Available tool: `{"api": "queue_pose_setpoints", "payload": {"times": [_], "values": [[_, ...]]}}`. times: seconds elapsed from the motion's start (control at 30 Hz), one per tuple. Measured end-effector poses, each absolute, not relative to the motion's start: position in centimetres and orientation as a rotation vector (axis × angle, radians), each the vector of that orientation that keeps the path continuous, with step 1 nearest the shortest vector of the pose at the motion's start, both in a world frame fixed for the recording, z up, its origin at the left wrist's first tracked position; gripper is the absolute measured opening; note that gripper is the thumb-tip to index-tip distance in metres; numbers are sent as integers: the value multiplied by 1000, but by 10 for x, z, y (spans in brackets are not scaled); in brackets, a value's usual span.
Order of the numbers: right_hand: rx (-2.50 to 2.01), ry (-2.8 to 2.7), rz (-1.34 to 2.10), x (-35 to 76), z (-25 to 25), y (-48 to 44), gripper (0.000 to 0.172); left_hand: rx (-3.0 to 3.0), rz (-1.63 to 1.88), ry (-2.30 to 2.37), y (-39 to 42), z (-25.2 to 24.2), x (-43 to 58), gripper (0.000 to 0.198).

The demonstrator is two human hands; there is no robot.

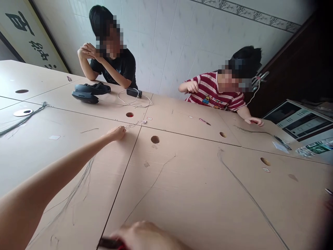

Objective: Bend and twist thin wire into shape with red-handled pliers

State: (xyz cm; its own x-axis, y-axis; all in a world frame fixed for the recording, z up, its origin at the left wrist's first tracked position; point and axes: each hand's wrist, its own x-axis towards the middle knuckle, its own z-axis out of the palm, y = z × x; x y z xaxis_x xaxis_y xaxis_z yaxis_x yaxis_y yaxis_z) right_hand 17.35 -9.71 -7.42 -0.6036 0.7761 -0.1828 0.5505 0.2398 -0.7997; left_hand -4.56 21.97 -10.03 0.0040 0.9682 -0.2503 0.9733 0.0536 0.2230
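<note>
My left arm stretches far across the tan table. My left hand is closed in a pinch on the end of a thin wire near a seam between the boards. My right hand sits at the bottom edge, blurred, fingers curled around a dark tool with a red part. Thin wire strands lie on the table under my left forearm.
Two people sit across the table, one in black, one in a striped shirt. A black headset, a power adapter with white cable, a wire bundle, round holes, a long wire and a plastic bottle are around.
</note>
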Motion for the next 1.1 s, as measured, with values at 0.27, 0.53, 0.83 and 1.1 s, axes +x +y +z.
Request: {"api": "queue_pose_setpoints", "payload": {"times": [0.27,0.53,0.83,1.1], "values": [[-1443,-2475,1036,216,-58,-70,71,1947,-52,2055,180,-96,-32,33],[-1385,-2729,900,234,-86,-75,86,1955,-105,2053,139,-88,-25,33],[-1355,-2740,883,270,-91,-85,89,1903,85,2018,117,-88,-27,24],[-1393,-2699,931,273,-98,-84,91,1707,530,1906,196,-35,-15,27]]}}
